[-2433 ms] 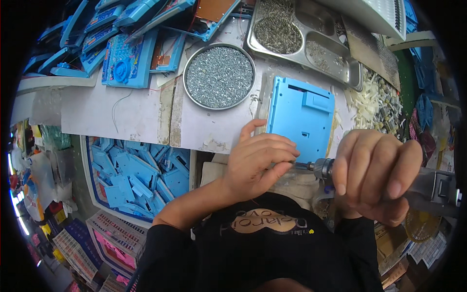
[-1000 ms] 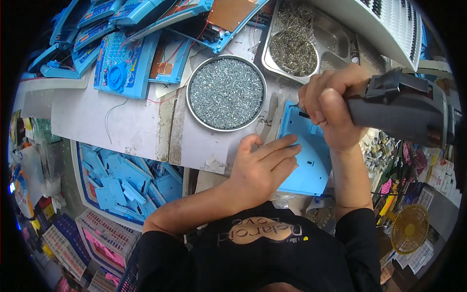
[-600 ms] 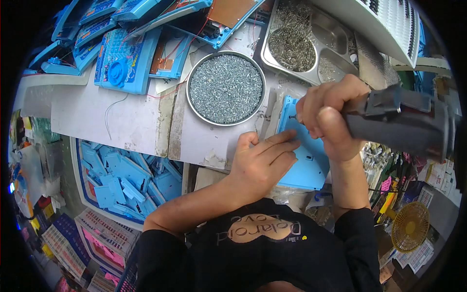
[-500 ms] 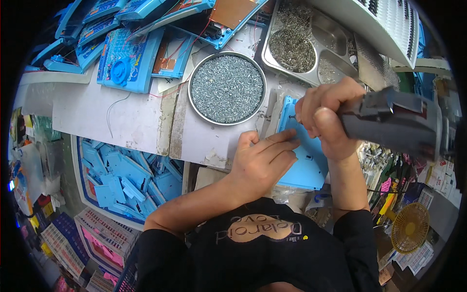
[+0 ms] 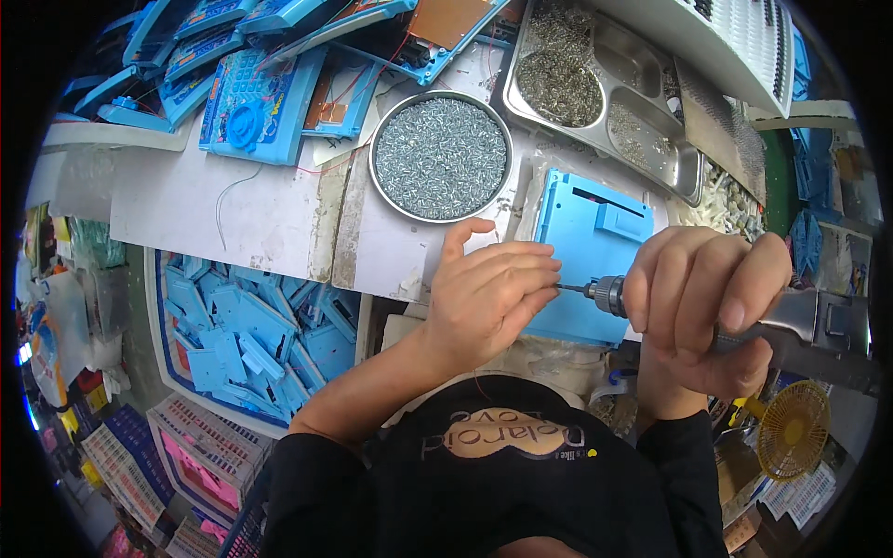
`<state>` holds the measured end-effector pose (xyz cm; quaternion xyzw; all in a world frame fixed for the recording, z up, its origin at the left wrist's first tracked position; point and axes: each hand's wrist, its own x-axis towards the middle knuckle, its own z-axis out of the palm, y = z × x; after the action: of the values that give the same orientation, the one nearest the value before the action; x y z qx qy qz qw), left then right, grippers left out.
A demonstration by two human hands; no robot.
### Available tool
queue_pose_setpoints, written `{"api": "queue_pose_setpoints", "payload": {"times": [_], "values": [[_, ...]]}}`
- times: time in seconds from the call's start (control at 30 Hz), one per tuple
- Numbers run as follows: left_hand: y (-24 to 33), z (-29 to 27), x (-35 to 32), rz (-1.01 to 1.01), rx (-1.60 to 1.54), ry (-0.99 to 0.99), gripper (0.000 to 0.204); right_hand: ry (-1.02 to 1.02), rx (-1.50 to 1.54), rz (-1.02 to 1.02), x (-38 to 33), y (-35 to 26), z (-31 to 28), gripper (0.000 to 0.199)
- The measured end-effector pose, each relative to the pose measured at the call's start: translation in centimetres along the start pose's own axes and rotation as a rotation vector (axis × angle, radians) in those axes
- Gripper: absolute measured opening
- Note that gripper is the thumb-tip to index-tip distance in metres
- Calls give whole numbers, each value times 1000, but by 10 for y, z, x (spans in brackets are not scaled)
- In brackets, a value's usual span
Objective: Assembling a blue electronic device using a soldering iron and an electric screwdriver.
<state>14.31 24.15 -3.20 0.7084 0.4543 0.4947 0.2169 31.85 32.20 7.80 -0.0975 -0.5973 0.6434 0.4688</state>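
My right hand (image 5: 707, 312), closed around the electric screwdriver (image 5: 809, 330), has dropped from above the blue panel (image 5: 586, 251) on the counter (image 5: 270, 205); left hand (image 5: 488, 298) pinches something at its bit, so 1 screw looks mid-loading.

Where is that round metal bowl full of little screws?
In the head view, the round bowl of screws sits on the white bench, left of the blue plastic panel and just above the left hand.

Both hands (image 5: 493, 293) (image 5: 702, 312) curled, fingertips together
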Motion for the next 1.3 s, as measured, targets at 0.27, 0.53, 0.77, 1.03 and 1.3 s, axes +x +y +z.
{"api": "queue_pose_setpoints", "payload": {"times": [0.27,0.53,0.77,1.03,1.3], "values": [[-24,-26,10,55,33,-169,27,87,-16,62,-13,8,11,27],[-66,-58,32,-93,668,-17,15,216,-116,177,-21,18,32,35],[-85,-53,36,-75,722,47,17,32,-503,276,-26,23,29,31],[-44,-46,19,19,550,-62,20,-19,-486,203,-31,35,21,27],[9,-26,-13,69,169,-170,22,53,3,34,-21,3,28,30]]}}
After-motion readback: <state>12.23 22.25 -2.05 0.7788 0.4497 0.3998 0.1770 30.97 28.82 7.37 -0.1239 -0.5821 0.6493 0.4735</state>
